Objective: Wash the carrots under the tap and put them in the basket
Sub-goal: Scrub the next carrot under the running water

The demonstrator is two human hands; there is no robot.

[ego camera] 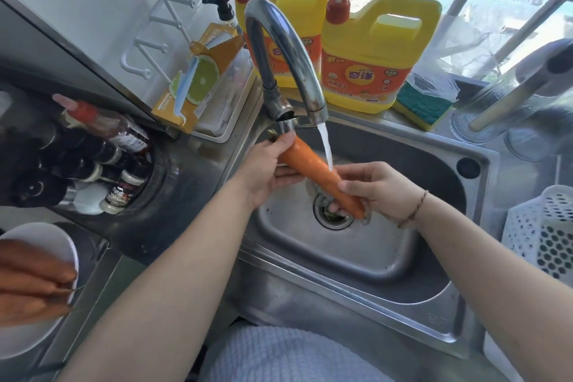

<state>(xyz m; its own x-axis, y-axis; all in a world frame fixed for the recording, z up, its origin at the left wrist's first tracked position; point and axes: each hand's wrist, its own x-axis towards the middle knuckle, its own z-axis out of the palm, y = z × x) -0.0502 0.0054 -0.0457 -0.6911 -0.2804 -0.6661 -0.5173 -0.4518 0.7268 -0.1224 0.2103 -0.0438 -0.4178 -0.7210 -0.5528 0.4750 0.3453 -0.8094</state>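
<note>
Orange carrot [313,168], wet, smooth, stub-topped, under tap [279,49] water.

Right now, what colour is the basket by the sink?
White, with a perforated wall; head view.

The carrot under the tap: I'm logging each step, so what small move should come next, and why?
Probably roll the carrot between the left hand and right hand, since the water stream strikes only one spot at its middle.

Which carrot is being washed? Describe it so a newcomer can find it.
Start at the steel sink with its curved tap. The carrot lies across the basin under the water stream, gripped by the left hand and right hand. The other carrots sit on a white plate, far left.
</note>
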